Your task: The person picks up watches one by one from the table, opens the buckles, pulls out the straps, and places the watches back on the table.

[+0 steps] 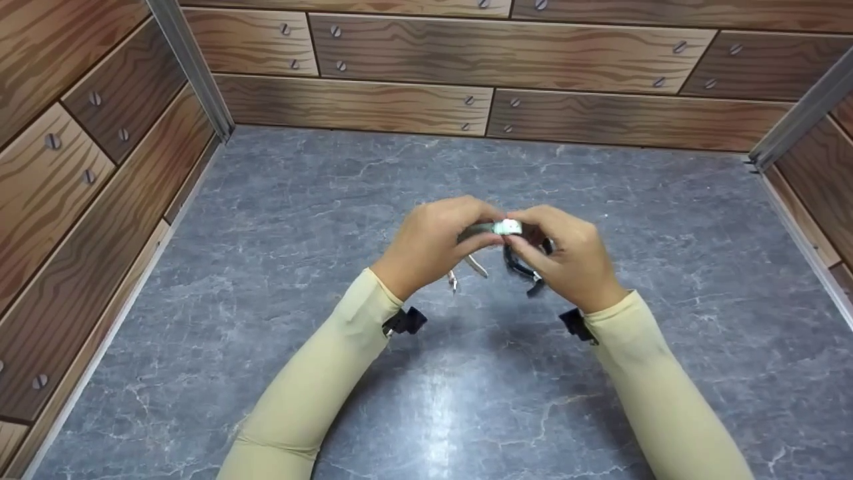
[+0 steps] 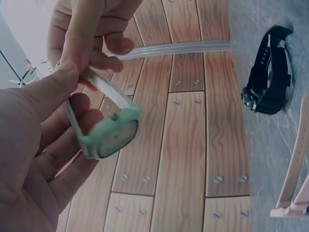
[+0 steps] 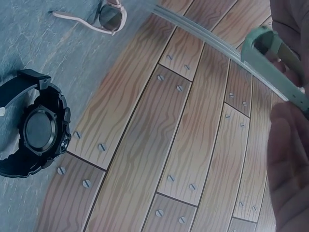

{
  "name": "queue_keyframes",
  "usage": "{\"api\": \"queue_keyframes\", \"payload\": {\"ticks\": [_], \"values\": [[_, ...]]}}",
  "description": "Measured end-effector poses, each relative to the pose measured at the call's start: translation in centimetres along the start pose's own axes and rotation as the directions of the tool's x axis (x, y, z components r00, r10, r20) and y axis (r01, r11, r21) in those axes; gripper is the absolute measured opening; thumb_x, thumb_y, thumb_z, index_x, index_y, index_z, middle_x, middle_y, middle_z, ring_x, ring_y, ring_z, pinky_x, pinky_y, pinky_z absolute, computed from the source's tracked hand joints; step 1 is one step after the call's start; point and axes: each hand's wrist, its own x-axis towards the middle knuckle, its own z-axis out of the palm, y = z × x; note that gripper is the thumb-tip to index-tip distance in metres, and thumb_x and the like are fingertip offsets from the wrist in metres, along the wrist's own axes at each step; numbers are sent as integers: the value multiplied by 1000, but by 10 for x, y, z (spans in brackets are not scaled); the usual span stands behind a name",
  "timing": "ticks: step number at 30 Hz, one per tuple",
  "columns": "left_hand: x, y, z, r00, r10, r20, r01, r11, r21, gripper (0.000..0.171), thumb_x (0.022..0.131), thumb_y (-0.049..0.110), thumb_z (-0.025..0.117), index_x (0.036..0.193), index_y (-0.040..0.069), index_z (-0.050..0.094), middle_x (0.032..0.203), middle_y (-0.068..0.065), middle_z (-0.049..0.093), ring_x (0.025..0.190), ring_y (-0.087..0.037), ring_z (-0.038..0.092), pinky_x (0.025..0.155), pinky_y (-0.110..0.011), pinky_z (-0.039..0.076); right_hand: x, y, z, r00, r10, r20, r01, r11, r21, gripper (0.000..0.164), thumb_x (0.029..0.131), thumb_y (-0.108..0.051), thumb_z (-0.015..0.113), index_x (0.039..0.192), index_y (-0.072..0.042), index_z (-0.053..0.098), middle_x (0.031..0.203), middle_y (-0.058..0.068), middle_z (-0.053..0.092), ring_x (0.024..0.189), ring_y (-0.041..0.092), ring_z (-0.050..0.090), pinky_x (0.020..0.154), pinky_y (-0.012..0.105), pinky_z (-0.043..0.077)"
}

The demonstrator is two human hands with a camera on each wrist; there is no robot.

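Note:
A mint-green wristwatch [image 2: 113, 133] is raised above the table between both hands, its strap bent into a loop. My left hand [image 1: 436, 233] pinches the strap between thumb and fingers. From the other side, my right hand [image 1: 566, 250] pinches the strap end, thumb and fingertips meeting those of the left. The left wrist view shows the watch case hanging below the pinched strap. Exactly how the strap ends overlap is hidden by the fingers. Beneath the hands lie a black wristwatch [image 3: 43, 130] and a pale pink wristwatch [image 3: 91, 21], both partly covered in the head view.
The grey marbled tabletop [image 1: 300, 200] spreads around the hands. Wood-patterned panels [image 1: 400, 53] wall it at the back and both sides, with metal posts [image 1: 193, 67] in the corners. A small black camera [image 1: 406, 321] sits on the left wrist.

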Motion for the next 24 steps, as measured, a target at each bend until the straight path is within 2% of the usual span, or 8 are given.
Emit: {"api": "queue_keyframes", "payload": {"ticks": [6, 13, 17, 21, 24], "values": [[-1, -1, -2, 1000, 16, 11, -17, 998, 60, 22, 98, 29, 71, 113, 13, 74, 105, 2, 75, 87, -9, 69, 76, -23, 55, 0, 1, -3, 998, 14, 62, -15, 1000, 12, 27, 88, 6, 76, 113, -3, 73, 94, 6, 74, 71, 13, 68, 68, 13, 53], [-1, -2, -5, 994, 20, 104, -27, 997, 67, 20, 97, 20, 74, 115, 11, 73, 108, 1, 74, 94, -14, 63, 83, -26, 51, 0, 1, -5, 993, -11, 115, 21, 997, -81, 22, 89, 0, 79, 109, -6, 75, 98, 5, 74, 73, 11, 67, 70, 15, 53], [0, -2, -4, 992, 41, 116, -47, 998, 50, 18, 98, 17, 73, 114, 10, 73, 109, 1, 75, 89, -17, 57, 81, -29, 45, 0, -1, -5, 989, -23, 145, 43, 990, -132, 16, 90, -3, 78, 105, -5, 74, 95, 6, 73, 73, 12, 69, 67, 20, 55], [0, -1, -3, 991, 42, 128, -52, 996, 69, 24, 98, 27, 73, 117, 12, 74, 106, 3, 73, 84, -17, 50, 78, -30, 39, 0, -3, -5, 988, -36, 153, 60, 985, -160, 13, 88, -3, 80, 100, -4, 73, 91, 7, 73, 70, 11, 67, 61, 26, 56], [-1, 0, -3, 990, 38, 137, -48, 996, 71, 30, 96, 35, 73, 117, 14, 75, 101, 3, 70, 81, -18, 45, 76, -31, 35, 0, -4, -5, 985, -32, 168, 56, 988, -142, 13, 87, -2, 80, 97, -5, 72, 88, 6, 71, 70, 10, 65, 58, 29, 56]]}}
